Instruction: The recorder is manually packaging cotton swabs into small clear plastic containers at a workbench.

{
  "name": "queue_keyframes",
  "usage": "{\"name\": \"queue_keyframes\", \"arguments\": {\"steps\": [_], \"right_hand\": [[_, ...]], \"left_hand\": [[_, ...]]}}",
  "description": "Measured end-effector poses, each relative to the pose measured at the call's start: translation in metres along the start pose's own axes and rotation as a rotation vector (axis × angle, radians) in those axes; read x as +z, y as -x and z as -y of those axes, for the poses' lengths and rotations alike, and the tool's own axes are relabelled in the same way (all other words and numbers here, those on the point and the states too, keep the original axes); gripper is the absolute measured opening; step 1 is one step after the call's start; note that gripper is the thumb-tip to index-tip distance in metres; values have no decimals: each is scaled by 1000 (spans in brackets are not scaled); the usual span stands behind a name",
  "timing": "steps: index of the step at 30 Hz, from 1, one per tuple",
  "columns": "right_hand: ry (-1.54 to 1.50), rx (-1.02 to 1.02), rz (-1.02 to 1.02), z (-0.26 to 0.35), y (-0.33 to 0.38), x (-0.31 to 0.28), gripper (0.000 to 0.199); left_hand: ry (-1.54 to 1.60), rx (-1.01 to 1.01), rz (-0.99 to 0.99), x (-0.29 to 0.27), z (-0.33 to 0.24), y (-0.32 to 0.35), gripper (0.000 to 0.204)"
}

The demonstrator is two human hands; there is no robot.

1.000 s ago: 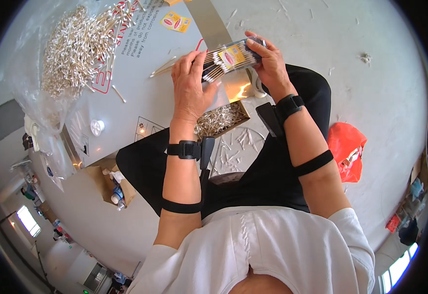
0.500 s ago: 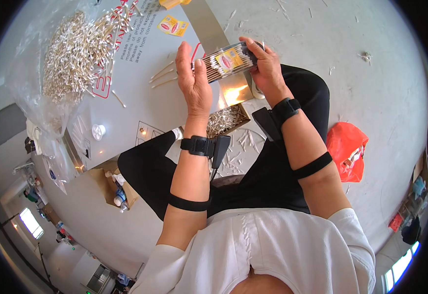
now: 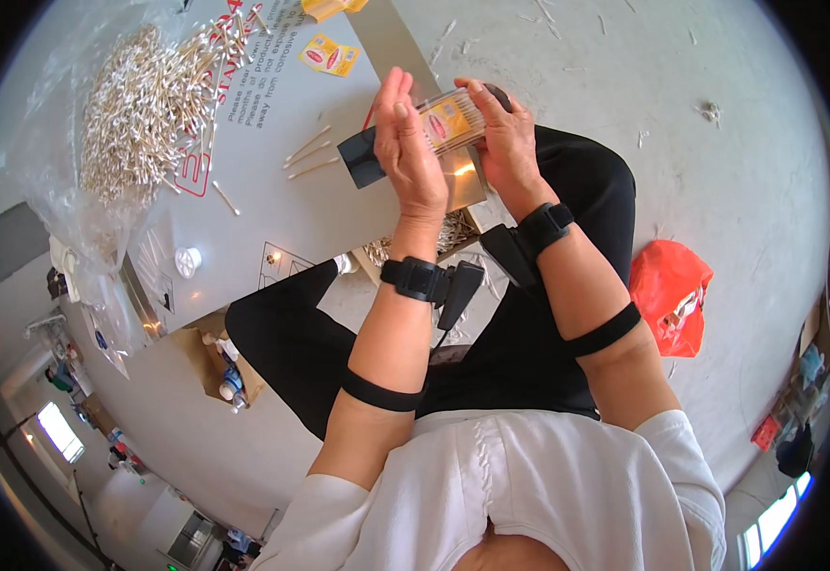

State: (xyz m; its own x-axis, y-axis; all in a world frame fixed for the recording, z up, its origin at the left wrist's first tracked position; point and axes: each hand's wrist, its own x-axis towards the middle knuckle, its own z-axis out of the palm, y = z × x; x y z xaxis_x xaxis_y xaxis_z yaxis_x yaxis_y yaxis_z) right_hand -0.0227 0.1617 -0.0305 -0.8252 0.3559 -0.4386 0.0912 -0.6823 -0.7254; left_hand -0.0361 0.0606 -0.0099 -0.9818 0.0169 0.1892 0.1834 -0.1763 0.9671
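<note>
A clear case packed with cotton swabs (image 3: 458, 131), with a yellow label inside, is held tilted above the table's edge. My right hand (image 3: 510, 143) is closed around its right end, thumb on top. Across the case's left part lies my left hand (image 3: 410, 152), its fingers stretched out and close together; it covers part of the case. A black end piece (image 3: 361, 157) sticks out to the left of that hand; where it joins the case is hidden. Several loose cotton swabs (image 3: 312, 155) lie on the table just left of it.
A big heap of cotton swabs (image 3: 134, 114) in a clear bag covers the table's left side. Yellow label cards (image 3: 330, 55) lie at the back. Below the edge stands a box of swabs (image 3: 455, 231). A red bag (image 3: 670, 295) is on the floor at right.
My left hand has moved right, from beside the case's left end to over it. The black end piece now shows on the left. My right hand keeps its grip.
</note>
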Motion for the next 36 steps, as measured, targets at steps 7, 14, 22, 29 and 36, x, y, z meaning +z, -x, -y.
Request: {"name": "queue_keyframes", "arguments": {"steps": [7,14,22,29,36], "right_hand": [[54,-20,-54,-6,0,-5,26],[726,-728,-322,8,0,-19,30],[1283,-956,492,-8,50,71,38],[1396,-1046,554,-58,37,108,30],[1349,-1046,599,-71,53,103,9]], "left_hand": [[-77,92,-64,-5,6,2,48],[-750,362,-176,-98,-20,5,35],[-1262,79,-523,-223,-40,-4,35],[-1498,-146,-414,-219,-35,-35,23],[-1139,253,-49,-204,-29,-53,35]]}}
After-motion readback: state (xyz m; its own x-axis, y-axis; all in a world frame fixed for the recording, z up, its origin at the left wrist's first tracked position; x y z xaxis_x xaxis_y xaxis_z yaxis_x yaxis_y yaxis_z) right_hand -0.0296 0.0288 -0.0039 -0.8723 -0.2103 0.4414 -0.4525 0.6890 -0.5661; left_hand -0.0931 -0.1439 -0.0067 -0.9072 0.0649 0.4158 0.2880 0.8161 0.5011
